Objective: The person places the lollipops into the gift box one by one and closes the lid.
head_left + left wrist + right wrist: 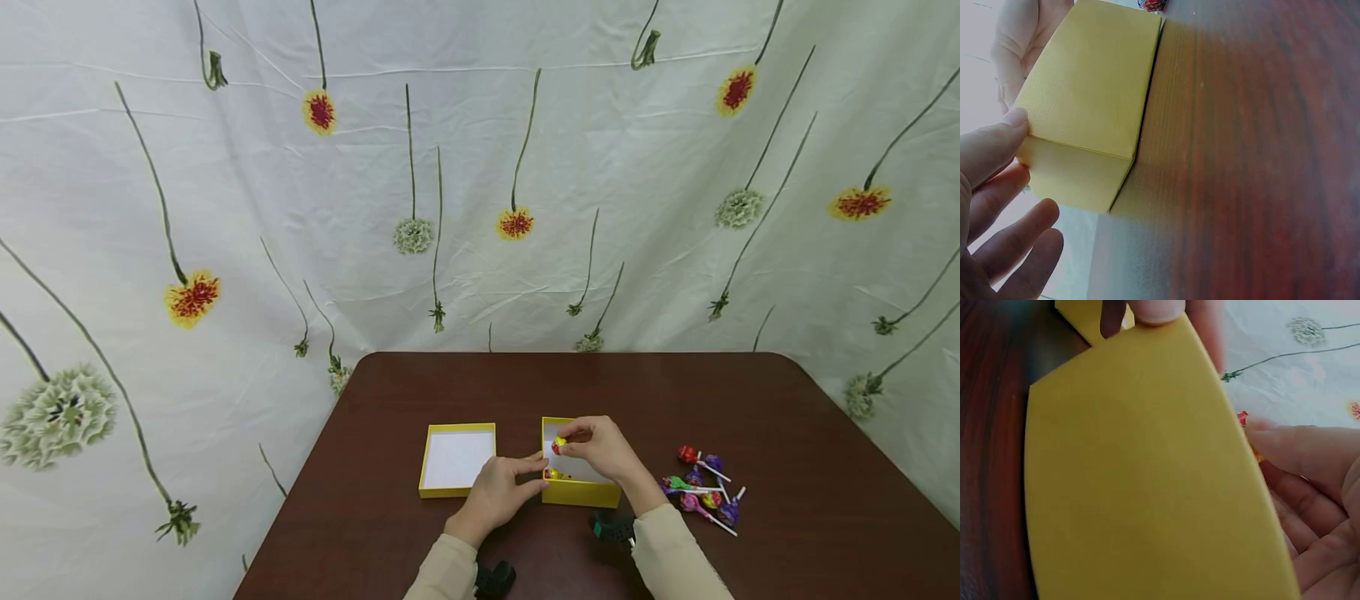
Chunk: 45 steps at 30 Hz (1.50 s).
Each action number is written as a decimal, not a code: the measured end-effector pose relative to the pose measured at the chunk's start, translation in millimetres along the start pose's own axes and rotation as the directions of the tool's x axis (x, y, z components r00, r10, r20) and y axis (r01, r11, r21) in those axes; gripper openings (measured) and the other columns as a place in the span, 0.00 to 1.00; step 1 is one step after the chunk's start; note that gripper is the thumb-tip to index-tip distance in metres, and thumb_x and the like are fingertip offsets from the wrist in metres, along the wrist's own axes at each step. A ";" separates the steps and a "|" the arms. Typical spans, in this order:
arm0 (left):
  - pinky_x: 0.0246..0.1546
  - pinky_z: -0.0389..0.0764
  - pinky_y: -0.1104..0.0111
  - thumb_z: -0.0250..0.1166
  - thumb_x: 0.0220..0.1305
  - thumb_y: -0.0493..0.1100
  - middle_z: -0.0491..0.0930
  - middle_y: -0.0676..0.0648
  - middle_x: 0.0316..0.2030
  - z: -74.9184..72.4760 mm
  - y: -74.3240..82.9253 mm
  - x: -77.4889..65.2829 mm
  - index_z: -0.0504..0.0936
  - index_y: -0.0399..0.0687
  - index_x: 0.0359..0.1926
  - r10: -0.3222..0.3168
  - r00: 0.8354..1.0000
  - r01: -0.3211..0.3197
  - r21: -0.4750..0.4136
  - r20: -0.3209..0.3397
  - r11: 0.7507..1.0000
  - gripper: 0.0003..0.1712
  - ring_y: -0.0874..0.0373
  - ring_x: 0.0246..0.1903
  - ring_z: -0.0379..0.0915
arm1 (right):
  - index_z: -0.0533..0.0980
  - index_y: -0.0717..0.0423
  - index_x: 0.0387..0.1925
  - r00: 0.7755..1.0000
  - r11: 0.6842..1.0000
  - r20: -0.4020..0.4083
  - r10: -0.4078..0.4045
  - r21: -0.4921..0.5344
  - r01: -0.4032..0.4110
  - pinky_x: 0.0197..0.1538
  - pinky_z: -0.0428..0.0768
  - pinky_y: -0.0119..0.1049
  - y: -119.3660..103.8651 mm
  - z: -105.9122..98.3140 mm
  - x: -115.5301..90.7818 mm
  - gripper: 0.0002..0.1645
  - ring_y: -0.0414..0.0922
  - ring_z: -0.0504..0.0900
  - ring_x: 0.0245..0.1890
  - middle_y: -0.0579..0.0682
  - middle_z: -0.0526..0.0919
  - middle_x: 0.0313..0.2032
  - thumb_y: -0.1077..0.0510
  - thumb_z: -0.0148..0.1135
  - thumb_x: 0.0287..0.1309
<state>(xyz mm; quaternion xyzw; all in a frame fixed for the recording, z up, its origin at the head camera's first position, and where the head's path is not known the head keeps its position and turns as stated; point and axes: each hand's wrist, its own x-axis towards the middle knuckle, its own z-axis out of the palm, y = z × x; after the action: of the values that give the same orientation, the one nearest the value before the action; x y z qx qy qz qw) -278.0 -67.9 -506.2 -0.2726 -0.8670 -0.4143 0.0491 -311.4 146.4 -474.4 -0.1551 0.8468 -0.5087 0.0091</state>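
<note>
A yellow box (581, 494) with a white inside stands uncovered on the table. My left hand (498, 492) holds it at the near left corner, thumb on the front face and index finger by the side wall; the other fingers (1032, 250) are spread off the box. Over the box's inside, my right hand (603, 450) pinches a lollipop (558, 445) in a red and yellow wrapper. Another yellow-wrapped lollipop (553, 474) lies inside, near the left wall. In the right wrist view the box wall hides most of the pinched lollipop (1242, 417).
Left of the box lies its shallow yellow lid (457, 458), white inside facing up. A loose pile of several lollipops (701, 492), wrapped in red, purple, green and pink, sits to the right on the dark brown table (360, 517). A flowered cloth (465, 275) hangs behind.
</note>
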 end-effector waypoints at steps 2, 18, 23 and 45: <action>0.55 0.84 0.61 0.71 0.63 0.46 0.83 0.47 0.56 0.0 -0.4 0.6 0.86 0.43 0.54 0.009 1.000 -0.009 0.004 -0.004 1.000 0.21 0.52 0.56 0.82 | 0.85 0.64 0.42 1.000 1.000 0.002 0.004 -0.020 -0.004 0.45 0.88 0.41 0.6 1.6 1.2 0.10 0.49 0.86 0.41 0.58 0.87 0.43 0.67 0.69 0.57; 0.54 0.84 0.66 0.70 0.63 0.46 0.82 0.48 0.57 3.4 -0.4 -1.4 0.86 0.43 0.54 0.020 1.000 -0.020 0.000 -0.003 1.000 0.20 0.54 0.55 0.82 | 0.87 0.60 0.40 0.990 0.989 -0.041 0.137 -0.047 -0.138 0.45 0.87 0.41 4.8 14.7 5.2 0.09 0.45 0.84 0.39 0.53 0.88 0.40 0.69 0.69 0.57; 0.54 0.84 0.67 0.70 0.63 0.46 0.82 0.49 0.57 5.0 0.7 -1.4 0.86 0.45 0.55 0.027 1.000 -0.027 -0.005 0.010 1.000 0.20 0.54 0.55 0.82 | 0.87 0.62 0.40 0.990 0.990 -0.035 0.139 -0.026 -0.140 0.43 0.87 0.40 7.0 15.7 3.7 0.09 0.46 0.85 0.39 0.55 0.88 0.40 0.70 0.68 0.56; 0.55 0.83 0.65 0.70 0.63 0.46 0.83 0.49 0.57 1.6 2.3 -0.8 0.85 0.43 0.55 0.006 1.000 -0.006 -0.005 -0.003 1.000 0.21 0.55 0.56 0.81 | 0.86 0.63 0.38 0.989 0.986 0.050 0.142 -0.099 -0.137 0.42 0.87 0.42 8.4 18.9 12.5 0.08 0.45 0.86 0.36 0.53 0.89 0.38 0.70 0.68 0.55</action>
<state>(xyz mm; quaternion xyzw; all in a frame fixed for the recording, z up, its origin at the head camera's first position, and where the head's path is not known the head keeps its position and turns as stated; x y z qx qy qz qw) -275.9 -65.9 -505.9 -0.2748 -0.8650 -0.4167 0.0508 -322.1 130.4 -489.0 -0.1101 0.8783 -0.4612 0.0613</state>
